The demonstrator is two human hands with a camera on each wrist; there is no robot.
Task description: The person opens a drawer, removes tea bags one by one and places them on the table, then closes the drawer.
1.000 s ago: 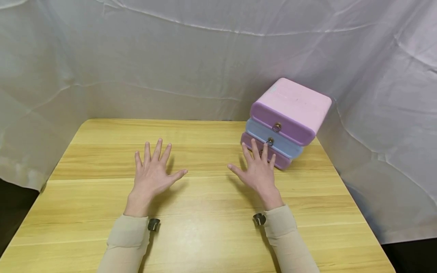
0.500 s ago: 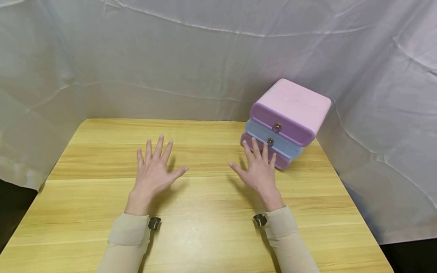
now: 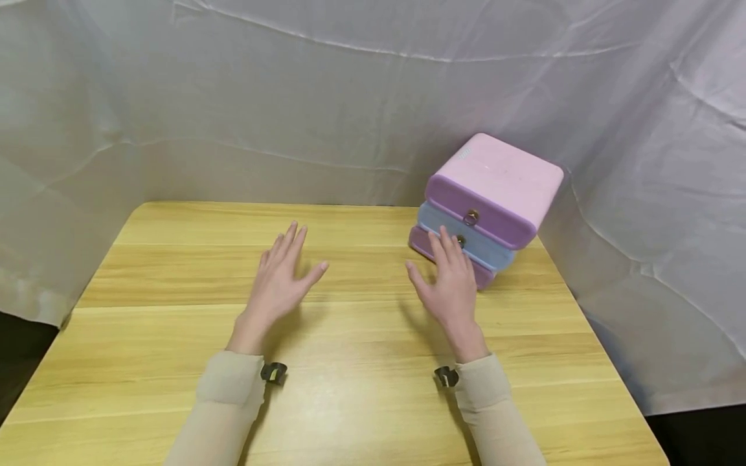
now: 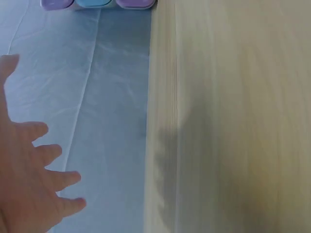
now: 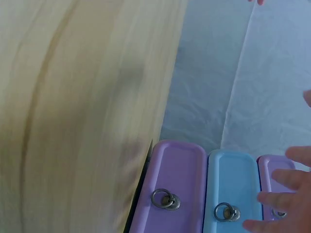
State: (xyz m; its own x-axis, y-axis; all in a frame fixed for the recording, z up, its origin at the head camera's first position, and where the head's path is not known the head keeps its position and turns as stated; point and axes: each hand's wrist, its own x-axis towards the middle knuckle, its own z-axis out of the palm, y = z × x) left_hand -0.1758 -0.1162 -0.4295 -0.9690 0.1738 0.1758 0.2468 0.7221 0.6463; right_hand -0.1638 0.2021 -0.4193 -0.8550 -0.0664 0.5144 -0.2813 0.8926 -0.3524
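Note:
My left hand [image 3: 277, 278] hovers over the left middle of the wooden table, fingers straight and thumb out to the side, holding nothing. On the other side my right hand [image 3: 453, 288] is held the same way, also without anything in it. Just beyond the right hand stands a small three-drawer box [image 3: 502, 175], pink on top, with purple, blue and purple drawer fronts. In the head view the right fingers cover part of the lower drawers. A ring pull [image 5: 166, 199] shows on the bottom drawer in the right wrist view. All drawers look closed.
The wooden table [image 3: 350, 362] reaches back to a pale grey cloth [image 3: 280, 110] hanging behind it and along both sides. Dark wrist cameras [image 3: 274, 373] sit at both sleeve cuffs.
Both hands have turned a little and their fingers have drawn closer together. The left hand has moved slightly right and away from me. The drawer box stays put.

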